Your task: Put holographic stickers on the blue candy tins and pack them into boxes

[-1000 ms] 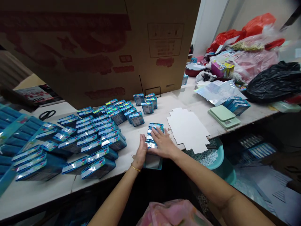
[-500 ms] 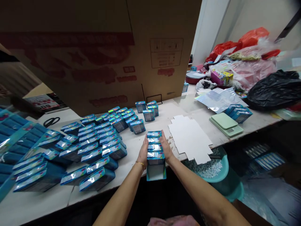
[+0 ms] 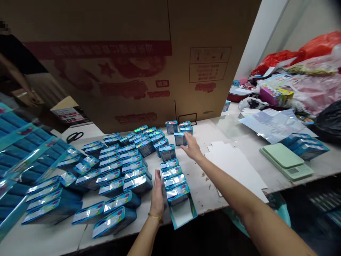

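Note:
A light-blue open tray [image 3: 183, 217] lies on the table near its front edge, with a row of small blue boxes [image 3: 174, 180] standing in it. Flat along the tray's left side is my left hand [image 3: 157, 197], fingers stretched out and holding nothing. Farther back, my right hand [image 3: 193, 147] reaches to a small blue box [image 3: 179, 139] in a little group by the cardboard. Its thumb and fingers are apart at that box's right side; whether they press on it is hard to see. Many similar boxes [image 3: 137, 183] stand in rows left of the tray.
A large cardboard box [image 3: 128, 21] rises behind the table. White card sheets [image 3: 231, 167], a green scale [image 3: 286, 161] and several blue boxes [image 3: 306, 145] lie to the right. Black scissors [image 3: 74, 137] rest at the left. Behind them stands a person [image 3: 18, 71].
Both hands held the filled tray at the table edge; now it sits on the table. My right hand has left it and reached forward to the boxes behind. The view has shifted left.

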`<state>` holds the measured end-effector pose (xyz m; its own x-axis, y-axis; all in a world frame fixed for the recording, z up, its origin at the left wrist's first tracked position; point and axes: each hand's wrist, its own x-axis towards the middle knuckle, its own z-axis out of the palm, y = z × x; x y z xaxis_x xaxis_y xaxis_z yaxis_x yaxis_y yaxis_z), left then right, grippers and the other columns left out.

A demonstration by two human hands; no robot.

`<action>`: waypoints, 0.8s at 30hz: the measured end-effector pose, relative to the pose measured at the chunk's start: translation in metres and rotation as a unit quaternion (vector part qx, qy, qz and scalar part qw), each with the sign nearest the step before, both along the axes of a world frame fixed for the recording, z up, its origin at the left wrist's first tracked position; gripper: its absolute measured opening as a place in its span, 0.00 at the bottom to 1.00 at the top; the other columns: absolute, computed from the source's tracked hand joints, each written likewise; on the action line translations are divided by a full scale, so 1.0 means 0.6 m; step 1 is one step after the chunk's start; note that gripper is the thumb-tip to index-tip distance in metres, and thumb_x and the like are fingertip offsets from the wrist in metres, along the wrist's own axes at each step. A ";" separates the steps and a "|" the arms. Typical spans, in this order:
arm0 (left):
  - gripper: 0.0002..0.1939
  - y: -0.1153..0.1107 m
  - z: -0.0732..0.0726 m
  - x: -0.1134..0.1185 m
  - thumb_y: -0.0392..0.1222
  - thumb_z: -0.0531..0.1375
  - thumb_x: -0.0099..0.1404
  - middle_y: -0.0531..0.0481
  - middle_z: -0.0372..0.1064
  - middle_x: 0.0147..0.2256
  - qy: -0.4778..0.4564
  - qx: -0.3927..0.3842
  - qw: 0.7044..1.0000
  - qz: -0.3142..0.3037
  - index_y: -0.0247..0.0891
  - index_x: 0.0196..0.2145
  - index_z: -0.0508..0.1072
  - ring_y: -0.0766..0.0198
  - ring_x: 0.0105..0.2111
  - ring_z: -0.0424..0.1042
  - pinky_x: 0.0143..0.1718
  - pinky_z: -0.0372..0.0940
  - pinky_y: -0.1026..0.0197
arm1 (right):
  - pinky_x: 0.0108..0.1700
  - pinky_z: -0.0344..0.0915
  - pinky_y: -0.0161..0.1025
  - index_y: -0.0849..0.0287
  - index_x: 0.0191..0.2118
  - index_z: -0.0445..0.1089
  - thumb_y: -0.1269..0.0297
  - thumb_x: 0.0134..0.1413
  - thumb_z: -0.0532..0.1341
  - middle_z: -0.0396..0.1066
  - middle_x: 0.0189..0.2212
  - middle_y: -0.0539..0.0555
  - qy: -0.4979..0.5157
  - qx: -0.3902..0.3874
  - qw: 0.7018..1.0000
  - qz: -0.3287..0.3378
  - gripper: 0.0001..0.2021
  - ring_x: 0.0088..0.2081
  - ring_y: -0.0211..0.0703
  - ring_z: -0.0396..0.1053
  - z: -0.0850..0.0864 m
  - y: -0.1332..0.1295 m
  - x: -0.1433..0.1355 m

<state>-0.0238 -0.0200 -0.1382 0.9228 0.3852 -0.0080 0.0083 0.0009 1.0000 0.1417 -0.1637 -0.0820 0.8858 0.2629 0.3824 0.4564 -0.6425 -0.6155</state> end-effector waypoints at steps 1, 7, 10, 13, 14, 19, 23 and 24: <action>0.26 0.006 -0.008 -0.009 0.52 0.43 0.63 0.49 0.47 0.59 0.006 0.009 1.000 0.005 0.42 0.57 0.52 0.62 0.58 0.45 0.58 0.43 0.55 | 0.59 0.41 0.49 0.59 0.58 0.49 0.63 0.46 0.59 0.46 0.59 0.58 -0.012 -0.069 0.997 -0.009 0.33 0.60 0.48 0.38 0.011 -0.002 0.032; 0.27 0.020 -0.055 -0.045 0.53 0.45 0.62 0.48 0.48 0.58 0.035 0.104 0.994 0.016 0.41 0.57 0.50 0.61 0.58 0.47 0.58 0.43 0.55 | 0.55 0.38 0.58 0.59 0.60 0.39 0.48 0.35 0.63 0.39 0.60 0.63 0.104 -0.234 0.964 -0.078 0.48 0.60 0.59 0.33 0.021 -0.008 0.158; 0.28 0.017 -0.065 -0.043 0.53 0.45 0.62 0.47 0.49 0.58 0.060 0.135 0.989 0.018 0.39 0.57 0.51 0.60 0.57 0.49 0.58 0.44 0.54 | 0.55 0.41 0.54 0.63 0.57 0.46 0.42 0.36 0.59 0.51 0.54 0.65 0.076 -0.237 0.966 -0.069 0.44 0.56 0.55 0.47 -0.002 -0.005 0.163; 0.28 0.015 -0.063 -0.041 0.52 0.44 0.62 0.47 0.51 0.57 0.071 0.151 0.986 0.016 0.38 0.57 0.52 0.60 0.56 0.51 0.57 0.46 0.55 | 0.55 0.42 0.53 0.63 0.53 0.53 0.43 0.40 0.57 0.57 0.49 0.63 0.005 -0.250 0.967 -0.049 0.37 0.53 0.54 0.52 -0.016 0.010 0.153; 0.27 0.015 -0.062 -0.041 0.52 0.44 0.62 0.46 0.51 0.57 0.072 0.155 0.985 0.015 0.38 0.57 0.52 0.60 0.56 0.51 0.57 0.47 0.55 | 0.54 0.43 0.53 0.63 0.53 0.53 0.43 0.40 0.58 0.58 0.48 0.63 -0.011 -0.258 0.965 -0.035 0.37 0.52 0.54 0.52 -0.017 0.017 0.151; 0.26 0.015 -0.058 -0.043 0.51 0.44 0.63 0.45 0.53 0.56 0.052 0.149 0.987 0.009 0.37 0.56 0.54 0.61 0.56 0.52 0.57 0.48 0.56 | 0.47 0.56 0.46 0.63 0.54 0.53 0.51 0.39 0.62 0.58 0.46 0.61 -0.029 -0.285 0.958 0.020 0.37 0.47 0.52 0.56 -0.010 0.034 0.140; 0.25 0.014 -0.051 -0.036 0.50 0.46 0.62 0.44 0.56 0.54 0.029 0.106 0.994 0.021 0.37 0.54 0.56 0.60 0.54 0.56 0.56 0.49 0.56 | 0.45 0.59 0.44 0.63 0.53 0.55 0.55 0.40 0.61 0.59 0.43 0.60 -0.042 -0.214 0.976 -0.026 0.33 0.45 0.51 0.57 0.001 -0.029 0.081; 0.24 0.014 -0.047 -0.034 0.50 0.46 0.62 0.43 0.58 0.54 0.025 0.098 0.995 0.027 0.37 0.54 0.57 0.60 0.53 0.57 0.55 0.50 0.56 | 0.45 0.59 0.45 0.62 0.53 0.56 0.55 0.41 0.61 0.59 0.43 0.60 -0.051 -0.183 0.981 -0.035 0.32 0.45 0.51 0.57 0.008 -0.058 0.055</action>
<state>-0.0445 -0.0114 -0.1664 0.9014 0.4321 0.0261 0.0638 -0.1923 0.9793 0.1745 -0.1984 -0.0772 0.8690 0.3382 0.3611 0.4499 -0.8440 -0.2921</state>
